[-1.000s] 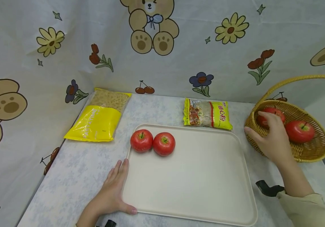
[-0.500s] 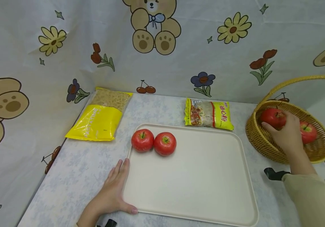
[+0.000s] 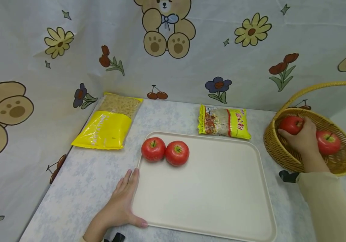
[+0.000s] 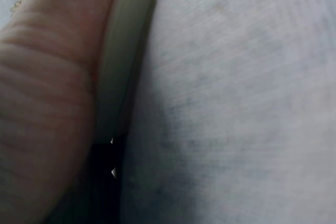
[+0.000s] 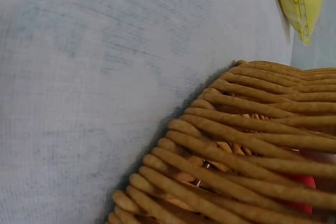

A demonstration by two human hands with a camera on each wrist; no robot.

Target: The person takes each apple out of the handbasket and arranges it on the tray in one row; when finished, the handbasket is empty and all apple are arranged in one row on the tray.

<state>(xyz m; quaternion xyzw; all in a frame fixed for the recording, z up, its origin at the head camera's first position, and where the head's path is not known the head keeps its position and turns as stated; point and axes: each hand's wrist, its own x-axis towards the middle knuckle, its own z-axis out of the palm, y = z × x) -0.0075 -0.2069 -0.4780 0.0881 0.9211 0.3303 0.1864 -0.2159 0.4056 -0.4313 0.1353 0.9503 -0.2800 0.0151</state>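
Inside the wicker basket (image 3: 277, 153), my right hand (image 3: 306, 141) grips a red apple (image 3: 290, 125), thumb on its near side and fingers over its right. Another apple (image 3: 328, 143) lies in the basket, right of that hand. The right wrist view shows the woven basket wall (image 5: 252, 129), with red showing through the gaps. My left hand (image 3: 117, 206) lies spread at the lower left corner of the white tray (image 3: 209, 191), fingers along its left edge and thumb at the front edge. Two apples, one left (image 3: 153, 149) and one right (image 3: 177, 153), sit side by side in the tray's far left corner.
A yellow bag of pasta (image 3: 106, 126) lies at the back left of the table. Behind the tray lies a smaller yellow packet (image 3: 224, 122). The basket's tall handle (image 3: 315, 88) arches over it. A patterned cloth (image 3: 179, 77) hangs behind the table.
My right hand has moved from the basket's left rim deeper inside and closed around the left apple. The left hand stays at the tray. The view has shifted slightly.
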